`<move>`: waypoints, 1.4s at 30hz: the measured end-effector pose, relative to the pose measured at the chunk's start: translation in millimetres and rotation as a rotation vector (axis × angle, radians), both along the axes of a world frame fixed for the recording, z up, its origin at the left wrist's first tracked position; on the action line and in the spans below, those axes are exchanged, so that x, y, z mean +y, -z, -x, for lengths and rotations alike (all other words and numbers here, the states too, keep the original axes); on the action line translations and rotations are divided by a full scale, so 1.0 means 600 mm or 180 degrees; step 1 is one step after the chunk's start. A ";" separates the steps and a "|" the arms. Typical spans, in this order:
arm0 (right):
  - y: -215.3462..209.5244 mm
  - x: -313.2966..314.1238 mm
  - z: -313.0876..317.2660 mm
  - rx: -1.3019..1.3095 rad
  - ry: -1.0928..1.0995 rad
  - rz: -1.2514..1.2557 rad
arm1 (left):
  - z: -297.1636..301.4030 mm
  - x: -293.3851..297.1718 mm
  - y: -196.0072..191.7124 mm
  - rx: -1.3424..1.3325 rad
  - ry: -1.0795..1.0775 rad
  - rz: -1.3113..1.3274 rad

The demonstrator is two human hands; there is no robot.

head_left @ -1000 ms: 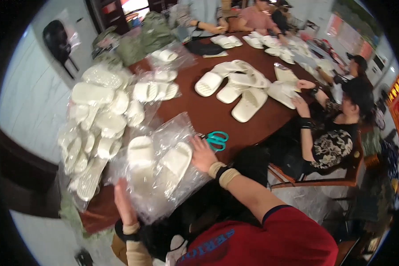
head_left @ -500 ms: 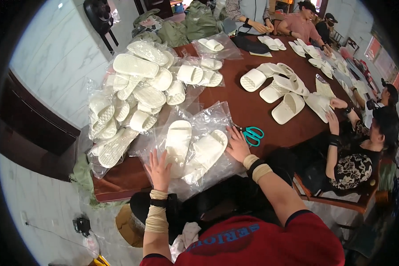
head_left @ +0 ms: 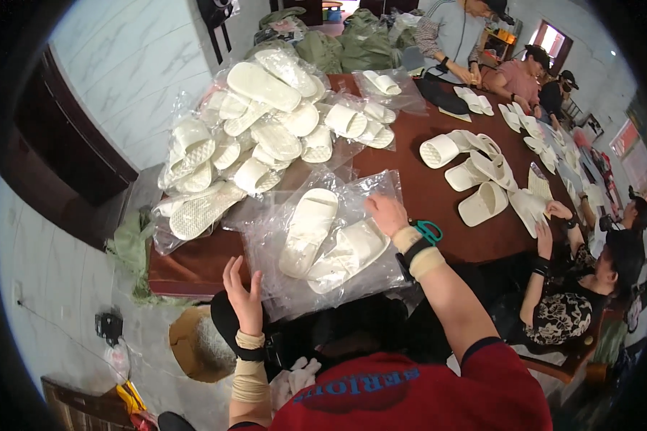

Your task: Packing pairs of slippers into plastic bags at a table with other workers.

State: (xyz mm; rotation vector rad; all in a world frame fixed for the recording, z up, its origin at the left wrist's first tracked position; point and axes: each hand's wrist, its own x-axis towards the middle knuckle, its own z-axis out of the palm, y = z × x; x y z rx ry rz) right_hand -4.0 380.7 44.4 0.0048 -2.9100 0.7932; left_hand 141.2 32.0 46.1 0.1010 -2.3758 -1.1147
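In front of me a pair of cream slippers lies inside a clear plastic bag on the brown table. My left hand is just off the bag's near left edge, fingers apart and nothing in them. Over the bag's right side, my right hand has its fingers curled down on the plastic, beyond the toe of the right slipper. Teal-handled scissors lie by my right wrist, partly covered by it.
A heap of bagged slippers covers the table's far left. Loose slippers lie to the right, near a co-worker's hands. Other people work along the far side. A cardboard box stands on the floor left of my legs.
My left hand has come away from the bag to the left. My right hand has shifted from the bag's right edge onto the plastic, its fingers now curled. The whole view has shifted.
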 end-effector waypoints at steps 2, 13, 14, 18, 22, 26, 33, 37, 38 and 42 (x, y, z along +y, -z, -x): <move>0.013 -0.024 0.006 0.0245 -0.0074 -0.0021 | -0.015 0.004 0.013 -0.0027 0.0074 0.0169; -0.051 0.015 -0.058 0.0975 0.0160 0.1100 | 0.053 -0.033 -0.034 -0.0190 0.0049 -0.1523; -0.047 0.028 -0.070 0.1020 0.0505 0.1417 | 0.065 -0.043 -0.041 -0.0312 0.0069 -0.2084; 0.054 0.062 -0.106 0.0582 0.0896 0.0822 | 0.106 0.012 -0.076 0.1123 -0.0247 -0.1018; 0.121 0.051 -0.122 0.0447 0.0857 0.0413 | 0.060 0.073 -0.085 0.0116 0.1727 0.0391; 0.136 0.046 -0.118 0.0759 0.0881 0.0634 | 0.023 0.125 -0.077 0.0207 0.2062 0.1544; 0.140 0.053 -0.109 0.0593 0.0927 0.0890 | 0.001 0.005 -0.035 -0.1370 0.2229 0.0945; 0.139 0.056 -0.107 0.0511 0.0986 0.0791 | 0.020 -0.019 -0.054 -0.1901 0.2023 0.0602; 0.138 0.060 -0.105 0.0514 0.1037 0.0819 | 0.037 -0.009 -0.058 -0.1906 0.2060 0.0647; 0.133 0.059 -0.113 0.0589 0.0934 0.0864 | 0.109 0.044 -0.042 -0.0380 0.2940 0.1826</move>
